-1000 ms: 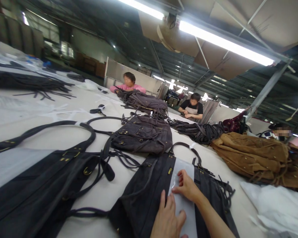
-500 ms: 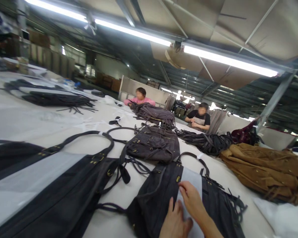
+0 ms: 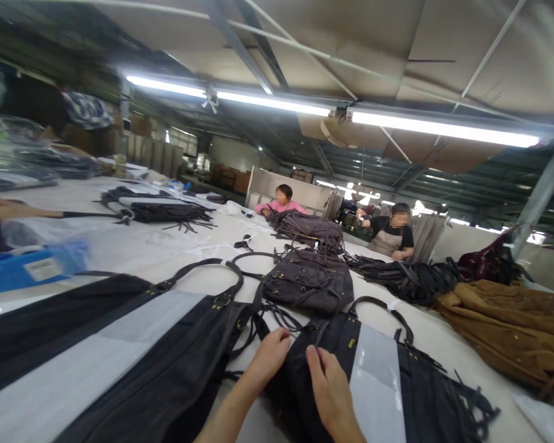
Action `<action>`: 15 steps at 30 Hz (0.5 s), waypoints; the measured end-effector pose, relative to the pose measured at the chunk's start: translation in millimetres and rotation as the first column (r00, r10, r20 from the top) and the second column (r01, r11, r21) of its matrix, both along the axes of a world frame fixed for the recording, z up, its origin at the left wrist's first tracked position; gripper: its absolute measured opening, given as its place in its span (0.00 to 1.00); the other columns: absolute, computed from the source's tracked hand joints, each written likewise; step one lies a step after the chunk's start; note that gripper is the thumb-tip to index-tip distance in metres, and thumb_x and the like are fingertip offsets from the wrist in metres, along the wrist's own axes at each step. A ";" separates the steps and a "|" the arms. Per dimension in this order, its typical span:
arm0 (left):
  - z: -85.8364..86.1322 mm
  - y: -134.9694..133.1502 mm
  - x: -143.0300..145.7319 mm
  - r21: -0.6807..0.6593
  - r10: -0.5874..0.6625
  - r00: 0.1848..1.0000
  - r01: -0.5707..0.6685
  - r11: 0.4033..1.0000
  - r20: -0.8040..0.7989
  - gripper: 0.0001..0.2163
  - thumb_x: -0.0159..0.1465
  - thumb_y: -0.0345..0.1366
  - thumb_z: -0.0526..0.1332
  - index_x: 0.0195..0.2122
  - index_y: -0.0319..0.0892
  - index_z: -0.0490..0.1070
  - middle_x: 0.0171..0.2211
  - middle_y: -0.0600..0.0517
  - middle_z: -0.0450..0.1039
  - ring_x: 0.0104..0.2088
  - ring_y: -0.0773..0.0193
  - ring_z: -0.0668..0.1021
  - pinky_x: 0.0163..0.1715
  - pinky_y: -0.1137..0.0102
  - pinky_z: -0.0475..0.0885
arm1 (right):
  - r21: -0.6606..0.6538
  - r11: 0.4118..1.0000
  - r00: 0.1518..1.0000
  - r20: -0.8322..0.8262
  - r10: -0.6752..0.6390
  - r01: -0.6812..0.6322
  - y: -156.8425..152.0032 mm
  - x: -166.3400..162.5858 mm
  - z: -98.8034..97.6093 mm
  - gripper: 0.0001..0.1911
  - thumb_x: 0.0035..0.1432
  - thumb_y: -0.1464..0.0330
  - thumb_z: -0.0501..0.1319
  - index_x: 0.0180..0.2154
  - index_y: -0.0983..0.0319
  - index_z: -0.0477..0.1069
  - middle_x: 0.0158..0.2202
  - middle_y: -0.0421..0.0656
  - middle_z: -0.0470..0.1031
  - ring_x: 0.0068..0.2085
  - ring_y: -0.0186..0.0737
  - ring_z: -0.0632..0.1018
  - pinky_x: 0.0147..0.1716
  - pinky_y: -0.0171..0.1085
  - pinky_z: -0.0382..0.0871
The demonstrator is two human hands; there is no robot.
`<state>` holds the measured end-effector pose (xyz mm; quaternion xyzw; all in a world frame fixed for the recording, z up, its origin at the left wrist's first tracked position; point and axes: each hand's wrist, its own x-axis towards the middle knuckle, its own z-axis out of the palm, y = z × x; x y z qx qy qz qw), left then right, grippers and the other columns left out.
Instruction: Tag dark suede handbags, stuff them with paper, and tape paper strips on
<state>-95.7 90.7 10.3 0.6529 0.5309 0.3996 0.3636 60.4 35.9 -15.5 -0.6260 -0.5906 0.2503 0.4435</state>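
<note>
From afar I see white tabletop (image 3: pixel 425 323) bare between a heap of brown fabric goods (image 3: pixel 501 332) and 1 charcoal fabric handbag (image 3: pixel 422 394), 1 translucent plastic sheet (image 3: pixel 377 363) across it. Near its left edge, left hand (image 3: pixel 271 354) and right hand (image 3: pixel 330 384) curl; whether they grip, I cannot tell.

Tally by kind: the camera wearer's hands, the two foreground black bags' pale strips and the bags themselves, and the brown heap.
Hands: 2 (left hand, right hand)
Black bags: 2 (left bag, right bag)
Pale strips: 2 (left strip, right strip)
Brown heap: 1
Total: 7
</note>
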 end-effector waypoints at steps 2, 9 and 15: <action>-16.5 3.6 -0.2 -0.058 -0.063 0.996 0.067 0.996 0.057 0.13 0.52 0.35 0.53 0.30 0.38 0.75 0.31 0.49 0.78 0.38 0.53 0.77 0.43 0.63 0.69 | -0.046 0.998 0.998 0.049 -0.042 0.044 3.2 -16.1 -1.4 0.38 0.58 0.44 0.49 0.54 0.68 0.67 0.52 0.59 0.72 0.55 0.57 0.71 0.54 0.50 0.63; -28.3 3.6 2.6 -0.154 -0.233 0.900 0.306 0.939 0.368 0.18 0.49 0.35 0.54 0.39 0.38 0.76 0.39 0.49 0.78 0.42 0.58 0.77 0.47 0.66 0.68 | 0.216 0.976 0.972 0.233 -0.034 -0.017 1.6 -24.5 -30.6 0.46 0.48 0.69 0.62 0.66 0.62 0.45 0.52 0.53 0.70 0.50 0.54 0.76 0.46 0.45 0.73; -37.6 0.8 13.3 -0.363 -0.241 0.819 0.468 0.806 0.520 0.14 0.45 0.32 0.58 0.34 0.42 0.72 0.28 0.56 0.73 0.33 0.62 0.77 0.37 0.70 0.70 | 0.454 0.884 0.937 0.345 -0.061 -0.109 -5.1 -10.3 -47.0 0.28 0.45 0.79 0.52 0.49 0.56 0.67 0.49 0.48 0.73 0.53 0.49 0.74 0.50 0.44 0.70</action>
